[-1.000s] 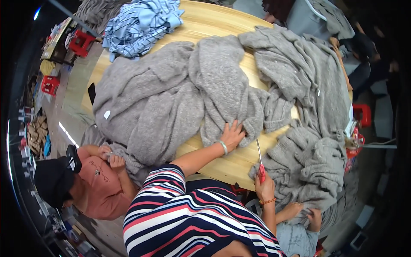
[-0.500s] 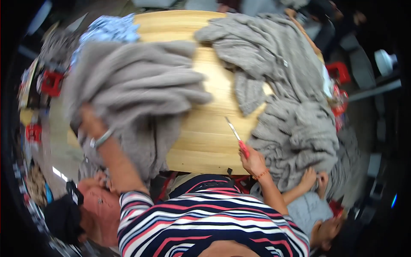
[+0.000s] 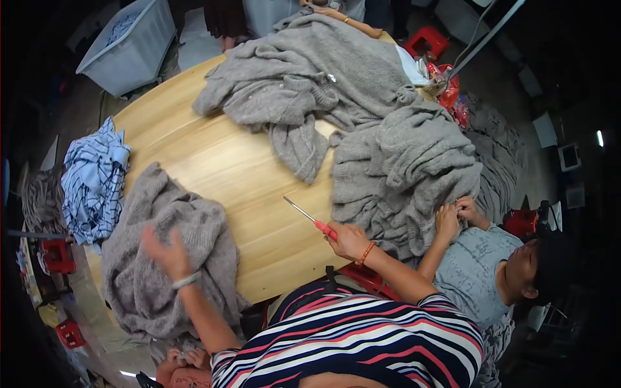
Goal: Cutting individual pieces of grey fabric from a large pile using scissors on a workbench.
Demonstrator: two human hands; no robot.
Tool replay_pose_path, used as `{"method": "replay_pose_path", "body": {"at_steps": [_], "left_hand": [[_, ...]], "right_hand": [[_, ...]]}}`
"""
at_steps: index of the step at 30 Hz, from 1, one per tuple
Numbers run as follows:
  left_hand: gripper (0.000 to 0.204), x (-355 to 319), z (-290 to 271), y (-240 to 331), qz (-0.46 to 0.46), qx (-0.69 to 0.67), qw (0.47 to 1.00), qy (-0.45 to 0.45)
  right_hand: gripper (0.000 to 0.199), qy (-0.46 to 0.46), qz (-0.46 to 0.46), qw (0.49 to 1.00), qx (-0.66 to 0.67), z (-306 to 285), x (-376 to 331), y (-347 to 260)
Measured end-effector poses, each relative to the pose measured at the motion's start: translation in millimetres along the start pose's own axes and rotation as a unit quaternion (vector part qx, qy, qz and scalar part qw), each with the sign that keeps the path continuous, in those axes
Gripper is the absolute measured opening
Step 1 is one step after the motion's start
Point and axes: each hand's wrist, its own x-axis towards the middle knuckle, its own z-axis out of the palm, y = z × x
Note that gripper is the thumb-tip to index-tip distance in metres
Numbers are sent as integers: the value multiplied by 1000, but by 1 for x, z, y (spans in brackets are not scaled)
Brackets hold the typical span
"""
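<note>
My right hand [image 3: 350, 242] is closed round the red handle of a thin pointed metal tool [image 3: 299, 208], whose exact kind I cannot make out. Its tip points away to the left, over bare wood. At the left, my left hand [image 3: 169, 253], a little blurred, is spread over a grey fuzzy knit garment [image 3: 187, 223] with nothing in it; whether it touches the cloth I cannot tell. That garment lies crumpled on the near left part of the table [image 3: 259, 249]. To the right of my right hand is a large heap of grey knit garments [image 3: 407, 174].
More grey knitwear [image 3: 278, 71] covers the far side. A blue checked cloth [image 3: 97, 181] sits at the left edge. Co-workers' hands [image 3: 447, 220] work on the right heap, at the near left and at the far edge. A white bin [image 3: 139, 52] and red stools [image 3: 427, 42] surround the table.
My left hand has let go of the grey garment, which was lifted and swinging and now lies on the table. The view has turned to the right. The red-handled tool stays in my right hand.
</note>
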Motion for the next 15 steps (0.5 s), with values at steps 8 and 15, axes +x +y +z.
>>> {"method": "replay_pose_path", "body": {"at_steps": [8, 15], "left_hand": [[100, -11, 234, 164, 314, -32, 905, -283], [93, 24, 368, 235, 319, 101, 916, -220]], "right_hand": [[25, 26, 78, 996, 39, -5, -35, 41], [26, 31, 166, 985, 39, -11, -74, 70]]}}
